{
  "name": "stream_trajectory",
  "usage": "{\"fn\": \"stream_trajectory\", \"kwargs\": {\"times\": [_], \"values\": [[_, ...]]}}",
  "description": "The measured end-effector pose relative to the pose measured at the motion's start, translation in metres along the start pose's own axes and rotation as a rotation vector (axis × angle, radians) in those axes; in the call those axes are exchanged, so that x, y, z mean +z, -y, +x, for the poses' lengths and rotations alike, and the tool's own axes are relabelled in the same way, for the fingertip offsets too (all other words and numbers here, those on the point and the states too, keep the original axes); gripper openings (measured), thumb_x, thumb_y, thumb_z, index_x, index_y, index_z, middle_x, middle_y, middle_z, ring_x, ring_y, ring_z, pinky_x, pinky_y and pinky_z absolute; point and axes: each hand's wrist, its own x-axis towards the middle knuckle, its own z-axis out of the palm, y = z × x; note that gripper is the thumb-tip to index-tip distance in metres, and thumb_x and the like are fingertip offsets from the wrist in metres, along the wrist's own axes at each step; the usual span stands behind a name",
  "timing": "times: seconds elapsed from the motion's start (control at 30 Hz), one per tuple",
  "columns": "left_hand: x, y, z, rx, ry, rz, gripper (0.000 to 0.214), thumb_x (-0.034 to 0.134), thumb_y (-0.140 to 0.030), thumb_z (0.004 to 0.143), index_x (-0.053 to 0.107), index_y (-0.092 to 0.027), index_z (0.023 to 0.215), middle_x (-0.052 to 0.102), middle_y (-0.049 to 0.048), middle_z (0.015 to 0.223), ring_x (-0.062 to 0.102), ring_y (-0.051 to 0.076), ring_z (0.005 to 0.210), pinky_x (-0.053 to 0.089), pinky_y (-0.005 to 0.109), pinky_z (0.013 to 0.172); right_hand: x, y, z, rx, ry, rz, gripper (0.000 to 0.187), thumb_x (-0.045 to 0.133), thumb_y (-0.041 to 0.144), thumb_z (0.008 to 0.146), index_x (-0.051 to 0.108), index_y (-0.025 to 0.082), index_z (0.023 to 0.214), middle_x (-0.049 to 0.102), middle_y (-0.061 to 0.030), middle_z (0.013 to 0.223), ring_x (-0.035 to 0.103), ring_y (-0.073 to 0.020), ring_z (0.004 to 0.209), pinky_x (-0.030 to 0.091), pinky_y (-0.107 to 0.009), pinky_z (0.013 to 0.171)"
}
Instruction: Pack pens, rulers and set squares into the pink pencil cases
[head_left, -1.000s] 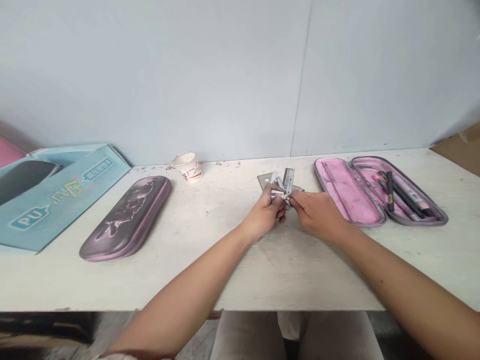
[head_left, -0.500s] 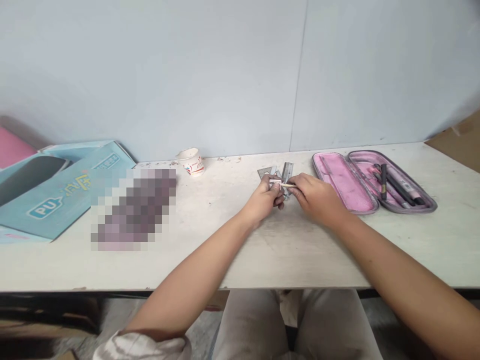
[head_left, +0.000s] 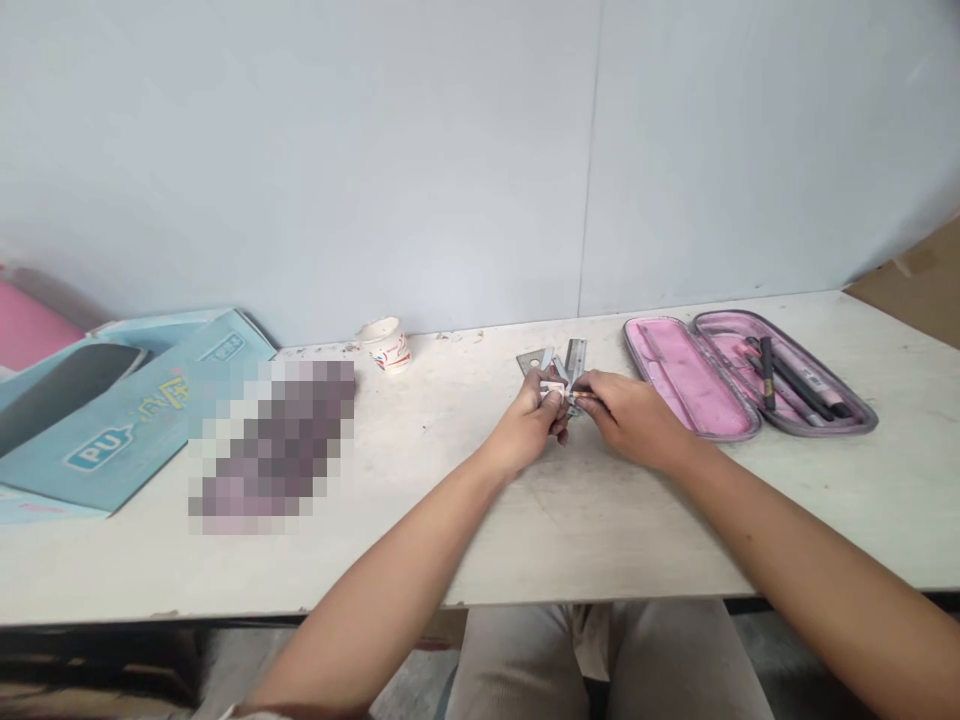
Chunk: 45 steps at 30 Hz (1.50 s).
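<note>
My left hand (head_left: 534, 422) pinches a small white block (head_left: 554, 387), perhaps a sharpener or eraser, above the white table (head_left: 525, 520). My right hand (head_left: 628, 417) is closed on a thin stick-like item, probably a pencil (head_left: 583, 394), whose tip meets the white block. Both hands hover close together over a pile of metal rulers and a set square (head_left: 559, 360) lying flat on the table. An open pink pencil case (head_left: 694, 385) with several pens (head_left: 787, 378) in its right half lies just right of my right hand.
A small paper cup (head_left: 386, 344) stands by the wall. A blurred, dark purple closed case (head_left: 270, 445) lies left of centre. A light blue box (head_left: 112, 410) sits at the far left. Brown cardboard (head_left: 915, 275) shows at the far right.
The hands stay together at the same spot; the thin stick in my right hand has slid further into the white block. The camera view shifted slightly.
</note>
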Motion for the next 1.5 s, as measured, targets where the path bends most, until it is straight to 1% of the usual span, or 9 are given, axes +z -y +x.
{"fn": "stream_trajectory", "kwargs": {"times": [0.1,0.2,0.3,0.37,0.57,0.7,1.0,1.33,1.5], "values": [[-0.004,0.001,0.000,0.000,-0.032,0.032,0.012,0.046,-0.027,0.086,0.037,-0.020,0.090,0.039,-0.0068,0.064,0.040,0.005,0.050,0.042,0.021,0.051,0.002,-0.004,0.001,-0.001,0.010,-0.082,0.027,0.030,0.030,0.091,0.054,0.017,0.090,0.063,-0.0078,0.085,0.057,-0.0197,0.084,0.037,-0.028,0.068],[-0.008,0.002,0.002,0.008,-0.075,0.035,0.011,0.044,-0.026,0.087,0.038,-0.020,0.092,0.043,-0.0056,0.066,0.044,0.006,0.052,0.045,0.023,0.055,0.001,-0.009,0.001,0.106,0.003,-0.144,0.027,0.030,0.028,0.091,0.054,0.018,0.090,0.064,-0.0064,0.079,0.058,-0.0193,0.076,0.036,-0.028,0.064],[-0.011,0.000,0.002,0.004,-0.088,0.029,0.014,0.045,-0.027,0.086,0.040,-0.019,0.097,0.047,-0.0035,0.070,0.048,0.007,0.056,0.049,0.027,0.061,0.000,-0.013,0.000,0.240,-0.081,-0.062,0.022,0.034,0.031,0.090,0.051,0.019,0.096,0.066,-0.0046,0.079,0.060,-0.0182,0.072,0.037,-0.027,0.062],[-0.012,0.000,0.001,-0.006,-0.058,0.038,0.020,0.047,-0.028,0.085,0.043,-0.019,0.103,0.048,-0.0027,0.072,0.049,0.007,0.058,0.049,0.028,0.062,0.001,-0.012,0.000,0.267,-0.134,0.041,0.020,0.038,0.031,0.088,0.047,0.019,0.101,0.067,-0.0043,0.084,0.062,-0.0180,0.076,0.039,-0.026,0.063],[-0.007,0.002,-0.002,-0.001,0.042,0.037,0.036,0.051,-0.030,0.082,0.042,-0.021,0.116,0.050,-0.0025,0.073,0.047,0.007,0.057,0.048,0.028,0.063,0.004,-0.004,0.000,0.199,-0.066,0.159,0.021,0.037,0.029,0.088,0.044,0.019,0.105,0.068,-0.0052,0.088,0.063,-0.0195,0.081,0.042,-0.027,0.068],[-0.006,0.003,-0.003,-0.004,0.041,0.027,0.038,0.052,-0.030,0.082,0.042,-0.021,0.118,0.050,-0.0016,0.075,0.047,0.007,0.059,0.048,0.028,0.064,0.005,-0.001,0.000,0.210,-0.019,0.142,0.027,0.034,0.029,0.089,0.044,0.019,0.112,0.068,-0.0050,0.085,0.064,-0.0191,0.073,0.042,-0.027,0.065],[-0.004,0.000,-0.005,-0.028,0.047,0.052,0.038,0.048,-0.027,0.084,0.041,-0.021,0.121,0.050,-0.0009,0.076,0.047,0.008,0.061,0.047,0.028,0.066,-0.001,0.004,0.000,0.175,-0.042,0.055,0.041,0.034,0.021,0.089,0.042,0.025,0.128,0.069,-0.0018,0.089,0.062,-0.0152,0.063,0.040,-0.025,0.060],[-0.005,-0.004,-0.005,-0.021,0.018,0.108,0.043,0.053,-0.031,0.082,0.042,-0.021,0.123,0.052,-0.0005,0.077,0.049,0.009,0.062,0.046,0.026,0.064,0.002,0.001,0.003,0.123,-0.057,0.037,0.042,0.036,0.024,0.089,0.040,0.026,0.131,0.066,-0.0031,0.107,0.063,-0.0153,0.075,0.041,-0.024,0.063],[-0.003,-0.006,-0.004,-0.017,0.013,0.112,0.048,0.055,-0.034,0.081,0.040,-0.023,0.125,0.051,-0.0009,0.077,0.049,0.009,0.062,0.046,0.028,0.066,-0.002,0.002,0.003,0.170,-0.067,0.045,0.050,0.037,0.027,0.090,0.027,0.027,0.139,0.068,-0.0011,0.092,0.062,-0.0159,0.069,0.039,-0.024,0.061]]}}
